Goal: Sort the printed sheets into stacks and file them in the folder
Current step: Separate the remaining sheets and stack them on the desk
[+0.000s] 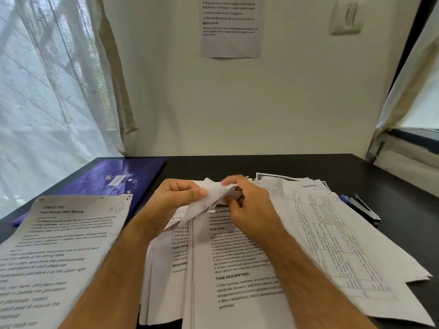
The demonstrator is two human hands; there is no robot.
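Pinching one sheet's (209,198) curled far corner, left hand (175,198) and right hand (247,205) close together, middle pile's (237,269) long axis near-to-far, purple folder (114,179) far left on counter (285,165)

Left stack (47,257) cut off; wall notice (231,27) blurred.

Left sheet (59,245): "Four-Person Table Setting", "B 1".

Two hands: left hand (175,198), right hand (247,205). One purple folder (114,179). Three paper groups: left stack (59,245), middle pile (228,269), right spread (332,233). One stapler (363,207). One wall sheet (231,27). One desk (237,165).
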